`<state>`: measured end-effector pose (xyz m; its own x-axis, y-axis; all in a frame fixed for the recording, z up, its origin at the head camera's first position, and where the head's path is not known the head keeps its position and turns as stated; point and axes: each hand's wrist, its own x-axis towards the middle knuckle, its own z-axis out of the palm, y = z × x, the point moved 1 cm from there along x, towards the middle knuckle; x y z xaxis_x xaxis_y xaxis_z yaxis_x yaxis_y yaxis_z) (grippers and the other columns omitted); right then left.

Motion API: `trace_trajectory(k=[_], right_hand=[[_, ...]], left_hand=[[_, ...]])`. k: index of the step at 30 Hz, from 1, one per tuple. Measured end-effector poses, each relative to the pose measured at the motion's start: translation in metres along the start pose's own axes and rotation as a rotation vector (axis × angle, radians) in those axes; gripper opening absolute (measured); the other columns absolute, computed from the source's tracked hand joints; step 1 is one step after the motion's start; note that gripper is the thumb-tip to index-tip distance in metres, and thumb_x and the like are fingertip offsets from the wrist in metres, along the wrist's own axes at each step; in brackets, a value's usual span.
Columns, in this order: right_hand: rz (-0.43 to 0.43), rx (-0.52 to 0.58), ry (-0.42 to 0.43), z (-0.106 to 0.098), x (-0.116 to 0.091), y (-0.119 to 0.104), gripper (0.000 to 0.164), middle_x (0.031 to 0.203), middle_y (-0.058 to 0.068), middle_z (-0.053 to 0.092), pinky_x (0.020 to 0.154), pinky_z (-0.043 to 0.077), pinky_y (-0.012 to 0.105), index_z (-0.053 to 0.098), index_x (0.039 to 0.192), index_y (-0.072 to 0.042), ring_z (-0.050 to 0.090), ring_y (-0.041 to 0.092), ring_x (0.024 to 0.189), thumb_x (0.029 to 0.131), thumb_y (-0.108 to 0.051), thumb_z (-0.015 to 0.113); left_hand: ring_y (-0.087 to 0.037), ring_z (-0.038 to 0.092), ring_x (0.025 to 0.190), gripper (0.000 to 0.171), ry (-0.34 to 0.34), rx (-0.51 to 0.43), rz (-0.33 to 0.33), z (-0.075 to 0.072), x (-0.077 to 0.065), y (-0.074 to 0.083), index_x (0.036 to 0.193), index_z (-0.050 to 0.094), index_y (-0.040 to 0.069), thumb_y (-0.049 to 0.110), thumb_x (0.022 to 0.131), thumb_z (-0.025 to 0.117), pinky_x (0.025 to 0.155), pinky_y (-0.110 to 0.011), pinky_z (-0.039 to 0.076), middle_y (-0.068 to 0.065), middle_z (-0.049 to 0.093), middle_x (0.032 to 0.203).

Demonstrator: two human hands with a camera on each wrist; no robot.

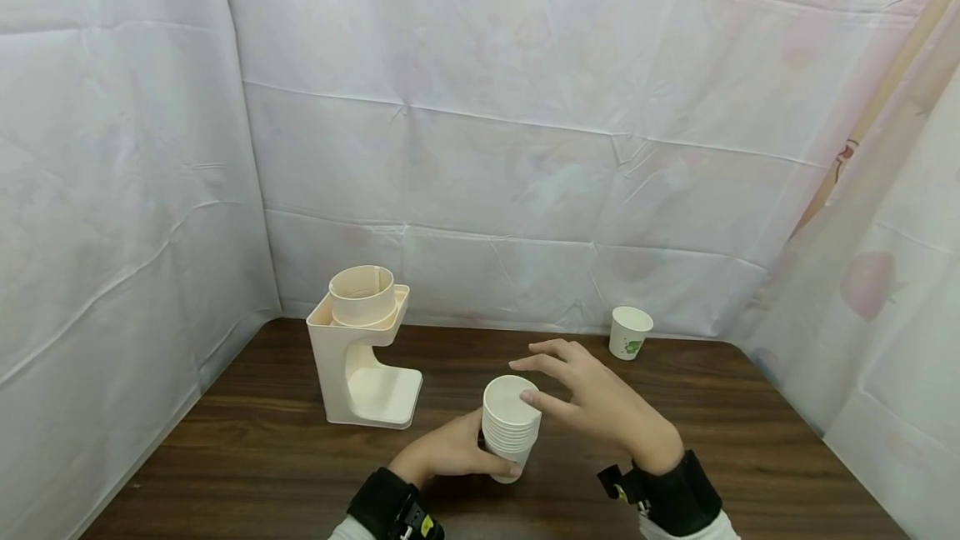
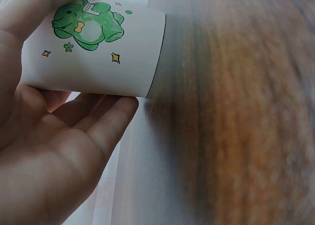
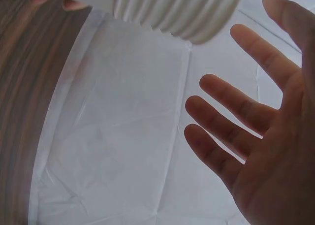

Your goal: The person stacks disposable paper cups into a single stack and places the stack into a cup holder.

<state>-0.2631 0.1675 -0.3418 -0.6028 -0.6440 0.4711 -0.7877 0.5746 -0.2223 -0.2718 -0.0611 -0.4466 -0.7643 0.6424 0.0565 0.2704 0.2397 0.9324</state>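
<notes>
A stack of white paper cups (image 1: 512,415) stands mouth up, slightly tilted, near the front of the table. My left hand (image 1: 459,448) grips it low on the side, thumb across the front. In the left wrist view the lowest cup (image 2: 98,43) bears a green cartoon animal and small yellow stars, its base close over the wood. Fingers spread, my right hand (image 1: 588,394) hovers beside the stack's top, its thumb overlapping the rim in the head view. The right wrist view has the ridged rims (image 3: 177,11) just apart from the fingertips (image 3: 241,33).
A cream holder (image 1: 333,369) with a round cup-shaped top (image 1: 363,311) and a flat base stands on the left of the dark wooden table (image 1: 247,440). One single paper cup (image 1: 628,336) sits at the back right. White curtains (image 1: 510,173) hang behind and at both sides.
</notes>
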Motion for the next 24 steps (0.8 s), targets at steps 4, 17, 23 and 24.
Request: trace_trajectory(k=[4,17,23,24], right_hand=[[0.004,-0.001,0.011,-0.003,-0.001,0.004,0.036,0.137,-0.003,0.055,0.094,0.050,0.041,0.063,0.132,-0.036,0.049,0.016,0.127,0.098,-0.046,0.063],[0.083,0.010,0.044,-0.016,-0.007,0.025,0.034,0.135,0.002,0.056,0.096,0.045,0.052,0.063,0.133,-0.030,0.051,0.026,0.126,0.099,-0.035,0.065],[0.074,0.007,0.068,-0.016,-0.009,0.036,0.033,0.131,0.005,0.059,0.095,0.046,0.052,0.064,0.131,-0.022,0.053,0.027,0.123,0.098,-0.029,0.067],[0.082,0.006,0.068,-0.016,-0.009,0.038,0.033,0.131,0.005,0.059,0.095,0.047,0.052,0.064,0.131,-0.021,0.054,0.027,0.123,0.099,-0.029,0.067]], left_hand=[[-0.013,0.057,0.116,0.072,-0.002,-0.002,0.002,0.000,0.000,0.001,0.141,0.043,0.020,0.019,0.081,0.083,0.103,-0.046,0.040,0.009,0.061,0.124],[-0.012,0.057,0.117,0.072,0.012,0.006,0.005,0.000,0.000,0.002,0.140,0.045,0.019,0.018,0.080,0.085,0.105,-0.047,0.038,0.010,0.062,0.123],[-0.012,0.057,0.117,0.073,0.005,0.004,0.005,0.000,0.000,0.003,0.140,0.045,0.020,0.017,0.080,0.085,0.104,-0.046,0.038,0.011,0.061,0.124],[-0.012,0.057,0.117,0.073,0.003,0.003,0.006,0.000,0.000,0.003,0.140,0.044,0.020,0.017,0.080,0.085,0.104,-0.046,0.038,0.010,0.061,0.124]])
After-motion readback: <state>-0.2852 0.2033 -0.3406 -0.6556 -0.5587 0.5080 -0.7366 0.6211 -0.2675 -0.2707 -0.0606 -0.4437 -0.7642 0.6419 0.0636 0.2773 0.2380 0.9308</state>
